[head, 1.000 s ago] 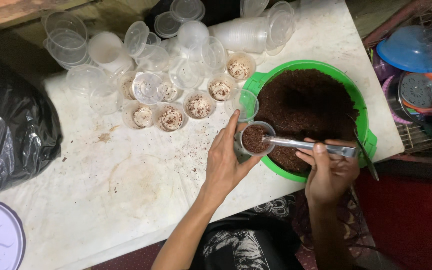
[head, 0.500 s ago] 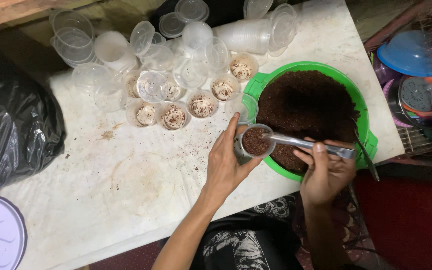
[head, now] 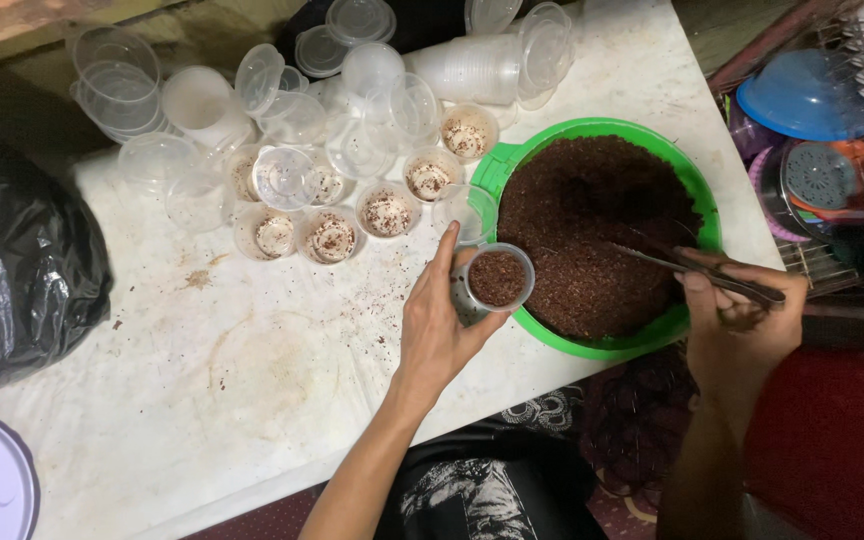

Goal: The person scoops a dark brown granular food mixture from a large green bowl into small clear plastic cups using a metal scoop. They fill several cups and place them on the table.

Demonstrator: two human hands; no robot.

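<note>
The spoon leaves the cup and goes back to the bowl.

The left hand stays wrapped around the small clear plastic cup, now full of brown crumbs, just beside the green round plastic bowl. The right hand is closed on the long metal spoon, which has moved off the cup and dips into the brown crumbs for more.

A white, stained worktop is seen under even light. A black plastic bag is set at its left; a wire dish rack at its right. Red floor is visible below.
</note>
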